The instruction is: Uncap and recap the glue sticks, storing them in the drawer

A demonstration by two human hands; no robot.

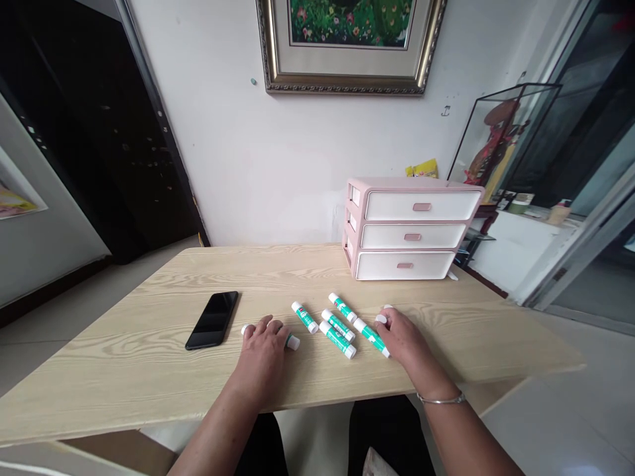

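Several green-and-white glue sticks lie on the wooden table between my hands. My left hand (266, 337) is closed over a glue stick (292, 341), whose white ends stick out on both sides. To its right lies a separate glue stick (304, 317), slanted. Further right are a glue stick (342, 307) at the back, a middle glue stick (338, 325) and a front glue stick (337, 340), close together. Beside them, a glue stick (372, 338) lies near my right hand (399, 334). My right fingers are closed around glue sticks; two white ends show, the rest is hidden.
A black phone (212, 320) lies on the table (163, 370), left of my left hand. A pink-and-white drawer unit (409, 228) stands at the back right against the wall. The table's front edge runs just above my legs.
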